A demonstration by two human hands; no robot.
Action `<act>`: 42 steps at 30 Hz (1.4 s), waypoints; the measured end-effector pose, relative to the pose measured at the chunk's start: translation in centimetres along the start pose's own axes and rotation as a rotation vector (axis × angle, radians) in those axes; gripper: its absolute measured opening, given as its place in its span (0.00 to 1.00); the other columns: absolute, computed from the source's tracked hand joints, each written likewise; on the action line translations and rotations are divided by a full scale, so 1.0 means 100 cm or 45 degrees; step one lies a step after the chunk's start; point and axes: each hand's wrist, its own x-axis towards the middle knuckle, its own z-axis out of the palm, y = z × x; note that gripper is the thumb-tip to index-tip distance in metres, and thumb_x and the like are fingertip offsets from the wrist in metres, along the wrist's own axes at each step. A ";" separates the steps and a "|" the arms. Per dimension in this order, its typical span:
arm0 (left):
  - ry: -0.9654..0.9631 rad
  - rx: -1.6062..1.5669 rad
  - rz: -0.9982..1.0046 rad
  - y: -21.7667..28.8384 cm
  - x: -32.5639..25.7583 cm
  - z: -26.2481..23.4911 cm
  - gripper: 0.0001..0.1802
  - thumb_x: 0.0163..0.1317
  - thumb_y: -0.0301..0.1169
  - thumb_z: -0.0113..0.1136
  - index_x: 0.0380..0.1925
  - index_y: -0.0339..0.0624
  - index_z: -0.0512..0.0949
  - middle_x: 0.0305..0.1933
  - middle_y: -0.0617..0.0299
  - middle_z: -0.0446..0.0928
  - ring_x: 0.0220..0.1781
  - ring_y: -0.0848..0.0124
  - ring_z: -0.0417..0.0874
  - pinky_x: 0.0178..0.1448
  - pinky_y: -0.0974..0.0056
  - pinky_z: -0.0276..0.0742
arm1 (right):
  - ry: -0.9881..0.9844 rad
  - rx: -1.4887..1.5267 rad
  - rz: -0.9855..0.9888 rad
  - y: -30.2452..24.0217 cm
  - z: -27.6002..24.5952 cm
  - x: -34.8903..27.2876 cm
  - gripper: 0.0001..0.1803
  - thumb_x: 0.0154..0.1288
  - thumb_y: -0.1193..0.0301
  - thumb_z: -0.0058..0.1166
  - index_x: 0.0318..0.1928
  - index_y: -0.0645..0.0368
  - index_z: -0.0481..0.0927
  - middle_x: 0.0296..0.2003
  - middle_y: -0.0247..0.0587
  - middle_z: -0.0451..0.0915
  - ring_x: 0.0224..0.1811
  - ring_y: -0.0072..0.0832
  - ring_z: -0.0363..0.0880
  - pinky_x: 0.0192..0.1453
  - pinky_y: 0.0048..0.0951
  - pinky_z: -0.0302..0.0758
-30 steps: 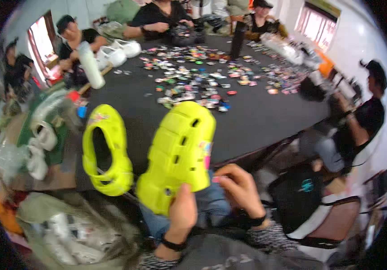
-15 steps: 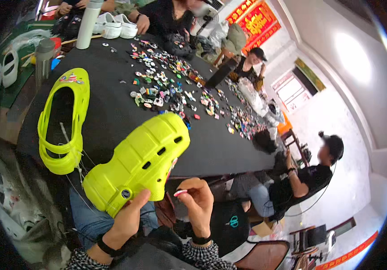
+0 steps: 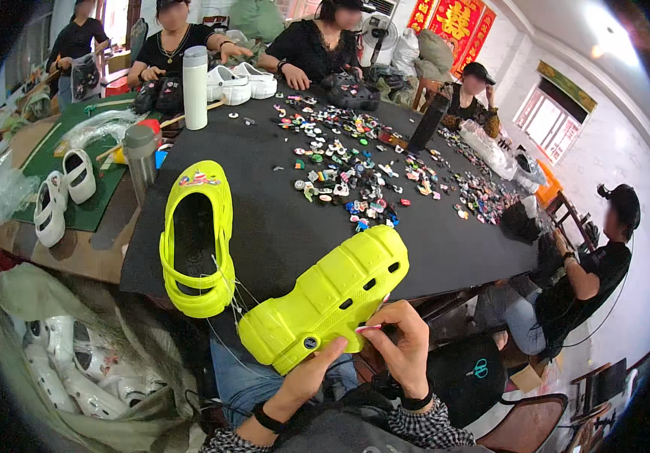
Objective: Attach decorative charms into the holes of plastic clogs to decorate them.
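My left hand (image 3: 304, 383) is closed round the heel-side edge of a lime-green clog (image 3: 317, 302), which is tipped so its sole faces up and its toe points to the far right. Between the thumb and fingers of my right hand (image 3: 403, 347) is a small pink-and-white shoe charm (image 3: 368, 328), close against the clog's near edge. The clog's upper face is hidden from me. Its mate, a second lime-green clog (image 3: 198, 303), rests upright on the table to the left, with charms on its toe. Thin clear cords run between the two clogs.
Many loose charms (image 3: 340, 162) spread over the black table (image 3: 264, 204). A white bottle (image 3: 195, 90), a grey flask (image 3: 141, 162) and white clogs (image 3: 78, 177) stand at left. Below them is a sack (image 3: 19, 302) of wrapped shoes. Several people sit around; teal scissors (image 3: 479, 368) lie on a black seat.
My view has swung left, so everything sits further right and lower in the picture. My right hand has brought the charm closer to the clog's edge.
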 end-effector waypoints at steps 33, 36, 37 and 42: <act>0.165 0.242 0.083 -0.016 -0.010 -0.002 0.14 0.61 0.23 0.60 0.47 0.33 0.77 0.47 0.60 0.79 0.47 0.71 0.79 0.52 0.67 0.73 | -0.228 -0.280 0.057 -0.011 -0.015 -0.022 0.10 0.49 0.73 0.66 0.33 0.57 0.80 0.30 0.38 0.79 0.34 0.33 0.79 0.37 0.31 0.75; 0.122 0.220 0.130 -0.021 -0.008 -0.008 0.15 0.60 0.23 0.61 0.47 0.34 0.77 0.48 0.59 0.79 0.48 0.70 0.79 0.53 0.67 0.73 | -0.186 -0.475 -0.059 -0.012 -0.014 -0.026 0.15 0.45 0.72 0.68 0.35 0.55 0.80 0.37 0.37 0.78 0.41 0.36 0.76 0.42 0.36 0.72; 0.129 0.218 0.093 -0.019 -0.008 -0.008 0.15 0.60 0.23 0.61 0.47 0.34 0.77 0.48 0.59 0.79 0.48 0.70 0.79 0.53 0.67 0.74 | -0.190 -0.480 -0.058 -0.012 -0.014 -0.027 0.15 0.45 0.72 0.68 0.35 0.55 0.80 0.37 0.37 0.78 0.41 0.36 0.76 0.42 0.36 0.72; 0.139 0.111 0.053 -0.010 -0.008 0.000 0.15 0.59 0.20 0.60 0.47 0.34 0.77 0.48 0.59 0.79 0.48 0.70 0.79 0.54 0.66 0.74 | -0.082 -0.733 -0.059 -0.024 -0.020 -0.012 0.39 0.38 0.64 0.74 0.56 0.53 0.73 0.61 0.51 0.61 0.66 0.51 0.57 0.65 0.44 0.62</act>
